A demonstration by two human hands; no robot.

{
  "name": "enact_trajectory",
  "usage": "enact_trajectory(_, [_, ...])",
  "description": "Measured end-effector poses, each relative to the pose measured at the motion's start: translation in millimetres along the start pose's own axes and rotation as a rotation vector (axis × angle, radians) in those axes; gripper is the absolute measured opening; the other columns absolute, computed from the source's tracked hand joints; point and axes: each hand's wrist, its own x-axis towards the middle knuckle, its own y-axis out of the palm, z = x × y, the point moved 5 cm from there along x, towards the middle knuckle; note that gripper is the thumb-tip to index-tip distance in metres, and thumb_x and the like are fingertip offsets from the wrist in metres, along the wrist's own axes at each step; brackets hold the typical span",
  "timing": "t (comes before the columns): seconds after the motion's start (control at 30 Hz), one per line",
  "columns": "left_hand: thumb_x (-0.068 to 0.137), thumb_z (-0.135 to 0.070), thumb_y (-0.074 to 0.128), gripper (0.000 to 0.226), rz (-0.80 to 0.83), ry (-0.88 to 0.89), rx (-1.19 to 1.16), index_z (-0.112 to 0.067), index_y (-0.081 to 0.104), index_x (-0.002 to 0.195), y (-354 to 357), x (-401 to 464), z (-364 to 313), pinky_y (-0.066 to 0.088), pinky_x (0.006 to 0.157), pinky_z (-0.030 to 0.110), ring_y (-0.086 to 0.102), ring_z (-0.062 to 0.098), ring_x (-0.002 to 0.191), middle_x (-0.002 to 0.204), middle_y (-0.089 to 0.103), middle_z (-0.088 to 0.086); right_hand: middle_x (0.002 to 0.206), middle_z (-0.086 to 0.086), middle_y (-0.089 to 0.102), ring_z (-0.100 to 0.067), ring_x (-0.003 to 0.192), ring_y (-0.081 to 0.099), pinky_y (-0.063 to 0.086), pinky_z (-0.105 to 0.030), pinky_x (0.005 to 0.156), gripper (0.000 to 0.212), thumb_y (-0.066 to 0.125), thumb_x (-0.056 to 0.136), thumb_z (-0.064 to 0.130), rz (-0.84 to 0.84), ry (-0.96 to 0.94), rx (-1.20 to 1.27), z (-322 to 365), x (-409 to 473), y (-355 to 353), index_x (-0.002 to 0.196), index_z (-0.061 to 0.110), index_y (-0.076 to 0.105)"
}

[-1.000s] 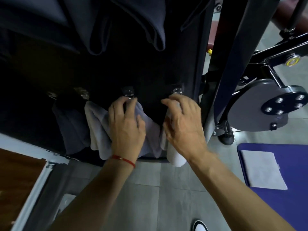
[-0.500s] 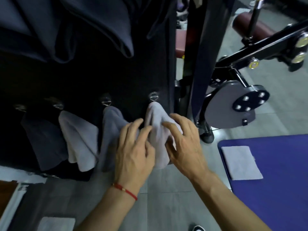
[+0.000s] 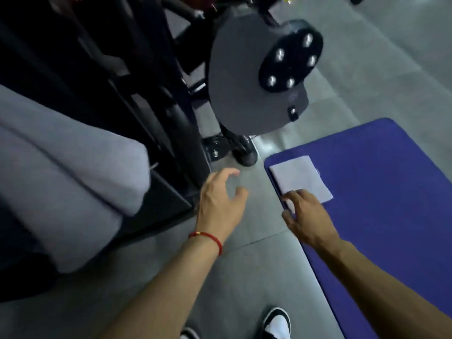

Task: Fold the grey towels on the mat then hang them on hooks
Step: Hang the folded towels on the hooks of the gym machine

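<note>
- Grey tiled floor [image 3: 244, 277] fills the middle, a blue mat [image 3: 381, 192] lying on it to the right.
- Folded grey towel [image 3: 302, 178] lies flat at the mat's near-left corner.
- Right hand [image 3: 305, 216], fingers spread and empty, reaches over the towel's near edge; whether it touches is unclear.
- Left hand [image 3: 220, 199] hovers open over bare floor, a red string bracelet [image 3: 208, 237] at the wrist.
- Blurred grey cloth [image 3: 68, 172] fills the left, cut off by the frame.
- Dark gym machine [image 3: 256, 74] stands beyond.

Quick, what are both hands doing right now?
Left hand: open, empty, above the floor.
Right hand: open, holding nothing, fingers at the near edge of the folded towel.
</note>
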Motion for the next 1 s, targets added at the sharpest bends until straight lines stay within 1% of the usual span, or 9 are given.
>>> enact_trajectory(0.13, [0.089, -0.02, 0.063, 0.038, 0.073, -0.05, 0.019, -0.026, 0.063, 0.126, 85, 54, 69, 0.044, 0.107, 0.037, 0.052, 0.016, 0.123, 0.131, 0.058, -0.002, 0.12, -0.011, 0.061, -0.032, 0.106, 0.059, 0.053, -0.044, 0.087, 0.034, 0.057, 0.093, 0.023, 0.127, 0.155, -0.083, -103, 45, 88, 0.126, 0.016, 0.061])
enact_trajectory(0.3, [0.087, -0.02, 0.064, 0.041, 0.116, 0.032, 0.132, -0.024, 0.062, 0.128, 164, 123, 157, 0.043, 0.105, 0.03, 0.055, 0.017, 0.12, 0.131, 0.06, -0.001, 0.139, -0.011, 0.054, -0.034, 0.122, 0.054, 0.049, -0.047, 0.097, 0.036, 0.048, 0.102, 0.024, 0.131, 0.143, -0.104, -179, 141, 183, 0.138, 0.018, 0.053])
enact_trajectory(0.47, [0.087, -0.018, 0.065, 0.042, 0.133, 0.053, 0.169, -0.028, 0.06, 0.128, 211, 163, 237, 0.04, 0.09, 0.016, 0.058, 0.013, 0.112, 0.125, 0.062, -0.007, 0.166, -0.003, 0.022, -0.026, 0.152, 0.023, 0.037, -0.049, 0.115, 0.064, 0.048, 0.097, 0.005, 0.135, 0.008, -0.325, -206, 257, 234, 0.156, 0.022, 0.03])
enact_trajectory(0.57, [0.086, -0.02, 0.067, 0.043, 0.132, 0.002, 0.122, -0.032, 0.058, 0.126, 223, 163, 276, 0.035, 0.076, 0.001, 0.059, 0.007, 0.104, 0.117, 0.062, -0.012, 0.168, -0.001, 0.017, -0.024, 0.155, 0.014, 0.029, -0.052, 0.119, 0.055, 0.04, 0.106, 0.019, 0.156, -0.036, -0.444, -206, 316, 248, 0.158, 0.024, 0.024])
enact_trajectory(0.63, [0.081, -0.03, 0.067, 0.043, 0.12, -0.013, 0.075, -0.034, 0.059, 0.123, 223, 162, 292, 0.042, 0.084, 0.007, 0.06, 0.006, 0.103, 0.113, 0.062, -0.015, 0.164, -0.002, 0.028, -0.024, 0.152, 0.024, 0.017, -0.059, 0.122, 0.048, 0.029, 0.109, 0.026, 0.194, -0.056, -0.517, -203, 336, 253, 0.156, 0.028, 0.026])
enact_trajectory(0.73, [0.067, -0.039, 0.057, 0.052, 0.095, -0.064, 0.017, -0.034, 0.061, 0.118, 209, 155, 305, 0.054, 0.093, 0.032, 0.062, 0.005, 0.101, 0.108, 0.065, -0.014, 0.15, -0.004, 0.043, -0.025, 0.141, 0.045, 0.0, -0.061, 0.121, 0.05, 0.031, 0.105, 0.016, 0.224, -0.089, -0.627, -203, 337, 250, 0.153, 0.029, 0.031])
enact_trajectory(0.83, [0.069, -0.036, 0.059, 0.043, 0.091, -0.073, 0.064, -0.042, 0.061, 0.112, 187, 132, 309, 0.05, 0.096, 0.029, 0.061, 0.0, 0.1, 0.106, 0.066, -0.018, 0.128, -0.012, 0.051, -0.033, 0.123, 0.056, 0.019, -0.054, 0.12, 0.04, 0.047, 0.1, 0.017, 0.143, -0.144, -0.648, -207, 326, 240, 0.14, 0.018, 0.049])
enact_trajectory(0.9, [0.078, -0.026, 0.066, 0.036, 0.095, -0.07, 0.103, -0.043, 0.061, 0.11, 171, 114, 311, 0.048, 0.093, 0.026, 0.06, 0.0, 0.102, 0.106, 0.065, -0.021, 0.11, -0.018, 0.057, -0.04, 0.106, 0.061, 0.042, -0.051, 0.1, 0.024, 0.059, 0.095, 0.016, 0.019, -0.22, -0.566, -207, 313, 230, 0.116, 0.008, 0.064])
enact_trajectory(1.0, [0.081, -0.012, 0.067, 0.039, 0.059, -0.059, 0.122, -0.04, 0.066, 0.108, 141, 93, 318, 0.049, 0.093, 0.026, 0.06, -0.002, 0.102, 0.105, 0.067, -0.022, 0.089, -0.013, 0.056, -0.041, 0.084, 0.06, 0.048, -0.049, 0.072, 0.016, 0.074, 0.077, 0.012, -0.06, -0.333, -0.416, -192, 285, 211, 0.09, 0.012, 0.063])
